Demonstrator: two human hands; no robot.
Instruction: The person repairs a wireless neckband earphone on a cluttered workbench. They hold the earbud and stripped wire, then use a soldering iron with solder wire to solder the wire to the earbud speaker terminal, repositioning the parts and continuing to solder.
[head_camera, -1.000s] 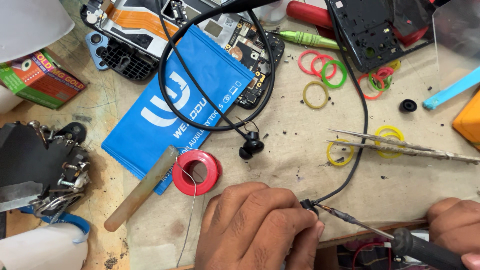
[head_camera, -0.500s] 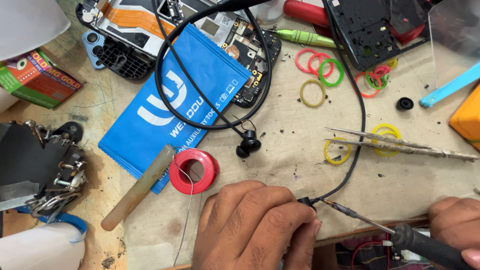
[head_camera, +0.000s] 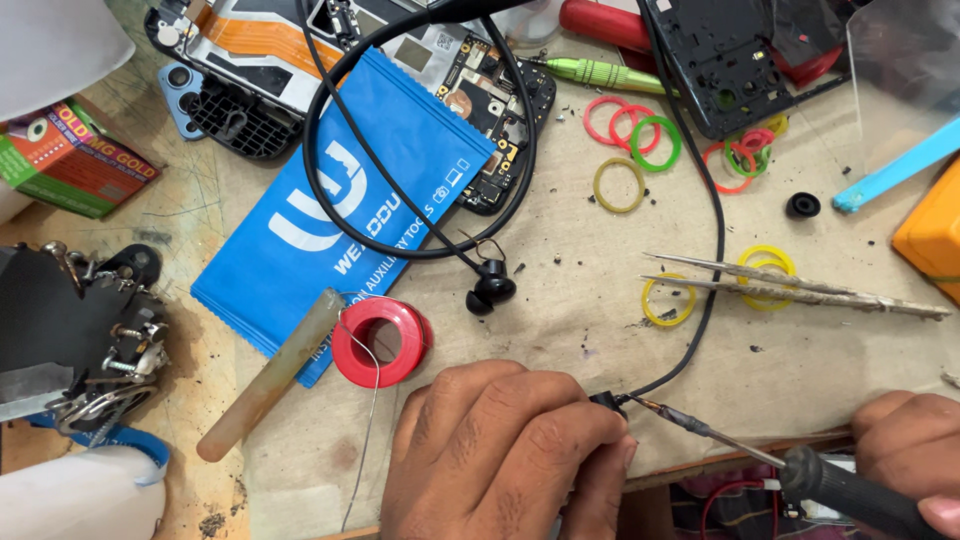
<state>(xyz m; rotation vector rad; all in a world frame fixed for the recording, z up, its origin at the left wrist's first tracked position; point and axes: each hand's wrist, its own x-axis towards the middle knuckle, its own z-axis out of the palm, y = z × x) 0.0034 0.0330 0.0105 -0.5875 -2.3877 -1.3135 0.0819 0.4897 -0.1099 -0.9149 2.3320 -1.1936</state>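
Cluttered workbench (head_camera: 560, 330), soldering step. Lower centre, left hand (head_camera: 505, 455) pinches black cable end (head_camera: 606, 402); lower right, right hand (head_camera: 910, 450) grips soldering iron (head_camera: 760, 455), tip touching. Next needs steady contact.

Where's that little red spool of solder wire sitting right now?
In the head view, the red spool lies on the workbench just above the left hand, between the blue pouch and the wooden stick.
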